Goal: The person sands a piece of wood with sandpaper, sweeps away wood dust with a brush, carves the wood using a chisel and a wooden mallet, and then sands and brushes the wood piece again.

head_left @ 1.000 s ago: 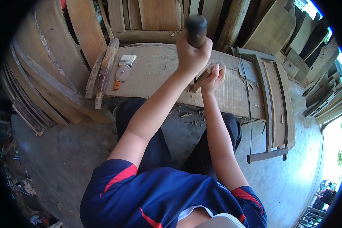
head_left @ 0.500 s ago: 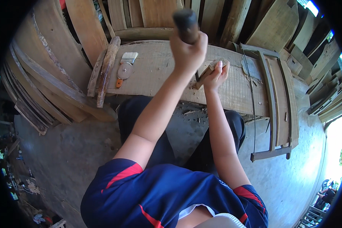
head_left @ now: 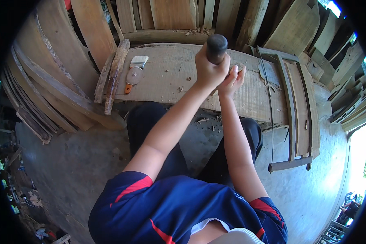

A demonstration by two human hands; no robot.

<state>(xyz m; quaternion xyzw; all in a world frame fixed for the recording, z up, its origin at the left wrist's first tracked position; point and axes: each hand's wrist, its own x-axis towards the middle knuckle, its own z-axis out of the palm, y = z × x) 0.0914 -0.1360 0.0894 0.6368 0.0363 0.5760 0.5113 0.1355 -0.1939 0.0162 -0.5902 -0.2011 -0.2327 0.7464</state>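
Observation:
My left hand (head_left: pixel 210 70) is closed around a dark cylindrical tool (head_left: pixel 216 45), whose rounded end points up toward me. Just right of it, my right hand (head_left: pixel 233 81) grips a small wooden piece (head_left: pixel 238 66), largely hidden by both hands, over the broad plank work surface (head_left: pixel 166 81). Small chips and shavings lie around them on the plank. Left of my hands are a paintbrush (head_left: pixel 138 61) with white bristles and orange handle, a pale round object (head_left: pixel 134 75) over its middle, and a rough stick (head_left: pixel 114 77).
A wooden frame saw (head_left: pixel 290 105) lies across the plank's right end. Leaning boards (head_left: pixel 85 28) surround the far and left sides. My knees are under the near edge, above a concrete floor (head_left: pixel 69 171). At the far lower right, a partly seen person (head_left: pixel 349 209) is beside metal railings.
Since half a second ago my left hand and dark tool have dropped and moved right, close against my right hand, which has barely moved and still grips the wooden piece.

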